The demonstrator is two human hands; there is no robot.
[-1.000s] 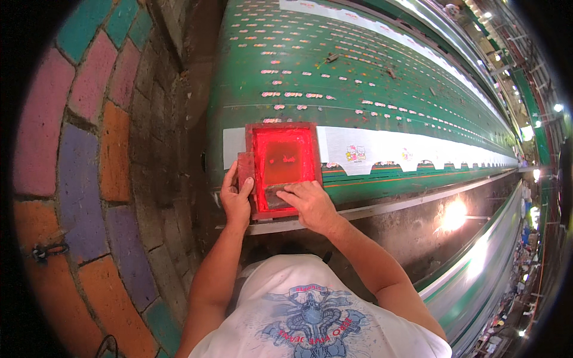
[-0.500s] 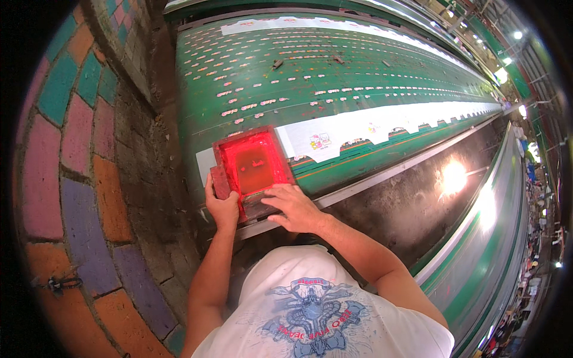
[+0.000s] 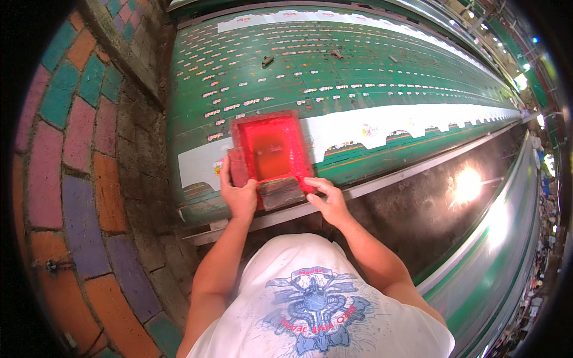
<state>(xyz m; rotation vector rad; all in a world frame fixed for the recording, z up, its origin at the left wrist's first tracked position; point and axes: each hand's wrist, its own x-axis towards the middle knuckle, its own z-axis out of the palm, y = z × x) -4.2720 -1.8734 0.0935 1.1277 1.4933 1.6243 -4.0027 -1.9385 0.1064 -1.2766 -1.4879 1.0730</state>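
A screen-printing frame [image 3: 303, 140] with red borders and a reddish, see-through mesh is over the near strip of white cloth [image 3: 382, 128] on a long green table. My left hand [image 3: 240, 197] is closed on the frame's lower left side, beside a dark red block [image 3: 239, 167] fixed there. My right hand [image 3: 329, 201] pinches the frame's lower right corner with thumb and fingers. A small coloured print [image 3: 219, 168] shows on the cloth just left of the frame. Whether the frame touches the cloth, I cannot tell.
Rows of small printed marks cover the green table [image 3: 239, 65], with a few small dark pieces [image 3: 267, 61] lying on it. A second white strip [image 3: 286, 18] runs along the far side. To the left is a painted brick wall [image 3: 83, 197]; another green table [image 3: 477, 286] stands right.
The frame has moved to the right along the cloth, uncovering a print on its left. My right hand has gone from resting on the near edge to gripping the right corner.
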